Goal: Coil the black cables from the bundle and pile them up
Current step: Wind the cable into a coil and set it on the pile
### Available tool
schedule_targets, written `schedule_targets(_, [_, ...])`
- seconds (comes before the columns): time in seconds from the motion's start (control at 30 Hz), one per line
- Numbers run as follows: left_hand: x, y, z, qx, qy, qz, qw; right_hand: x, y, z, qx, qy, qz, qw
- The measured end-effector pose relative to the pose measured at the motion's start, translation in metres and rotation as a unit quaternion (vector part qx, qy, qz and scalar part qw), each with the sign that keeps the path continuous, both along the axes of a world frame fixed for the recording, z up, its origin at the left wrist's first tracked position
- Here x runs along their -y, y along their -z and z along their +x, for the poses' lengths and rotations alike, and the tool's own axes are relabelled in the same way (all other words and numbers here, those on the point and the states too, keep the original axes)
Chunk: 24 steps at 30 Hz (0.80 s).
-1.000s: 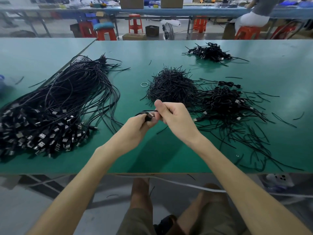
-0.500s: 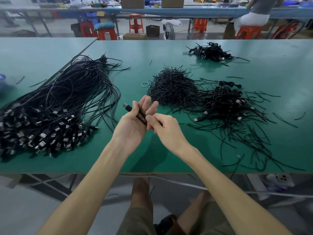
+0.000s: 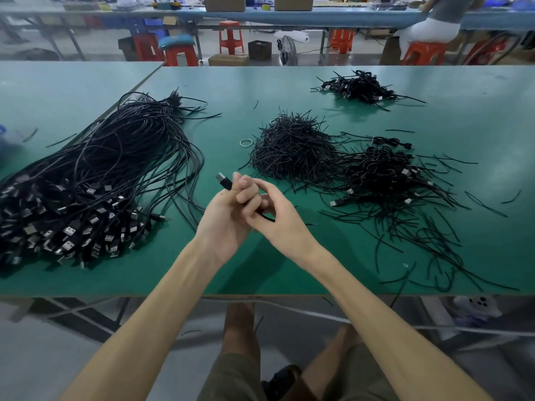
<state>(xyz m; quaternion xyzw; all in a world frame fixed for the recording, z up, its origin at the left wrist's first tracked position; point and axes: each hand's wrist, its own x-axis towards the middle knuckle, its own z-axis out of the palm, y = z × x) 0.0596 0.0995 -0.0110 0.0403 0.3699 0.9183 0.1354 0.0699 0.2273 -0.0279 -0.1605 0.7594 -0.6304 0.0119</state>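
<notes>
Coiling step: left hand (image 3: 228, 218) and right hand (image 3: 282, 219) together, both clutching one black cable (image 3: 224, 181); next likely needs wraps finished, then piling.

Matte green tabletop (image 3: 260, 82). Long black cable bundle (image 3: 115, 169), silver plug tips. Thin ring (image 3: 246, 142) pale, perhaps whitish. Orange-red plastic stools (image 3: 231, 39).

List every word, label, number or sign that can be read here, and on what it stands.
None can be read.
Cardboard boxes on the far bench: no legible print.
USB plug of the black cable in the left hand: no readable mark.
Plugs of the cable bundle: too small to read.
</notes>
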Motion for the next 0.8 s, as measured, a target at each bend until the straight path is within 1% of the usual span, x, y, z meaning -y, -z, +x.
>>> schedule_targets(0.1, [0.004, 0.002, 0.002, -0.032, 0.017, -0.058, 0.998, -0.001, 0.0, -0.001, 0.014, 0.027, -0.039, 0.999])
schedule_targets(0.17, [0.009, 0.003, 0.003, -0.043, 0.04, -0.065, 0.996, -0.002, 0.001, -0.001, 0.02, 0.053, -0.058, 0.997])
schedule_targets(0.27, [0.014, 0.005, 0.005, -0.062, 0.087, -0.082, 0.991, -0.001, 0.002, 0.0, 0.031, 0.054, -0.076, 0.995])
schedule_targets(0.33, [0.015, 0.008, 0.007, -0.077, 0.114, -0.114, 0.984, 0.0, 0.003, 0.002, 0.023, 0.055, -0.061, 0.996])
schedule_targets(0.53, [0.027, 0.008, 0.005, -0.115, 0.177, -0.157, 0.965, -0.002, 0.001, 0.007, -0.002, 0.051, -0.016, 0.999])
schedule_targets(0.63, [0.034, 0.005, 0.004, -0.111, 0.173, -0.183, 0.962, -0.002, -0.002, 0.007, -0.016, 0.037, -0.001, 0.999])
schedule_targets(0.8, [0.036, -0.002, 0.007, -0.105, 0.151, -0.214, 0.96, 0.004, 0.0, 0.012, -0.065, 0.055, 0.008, 0.996])
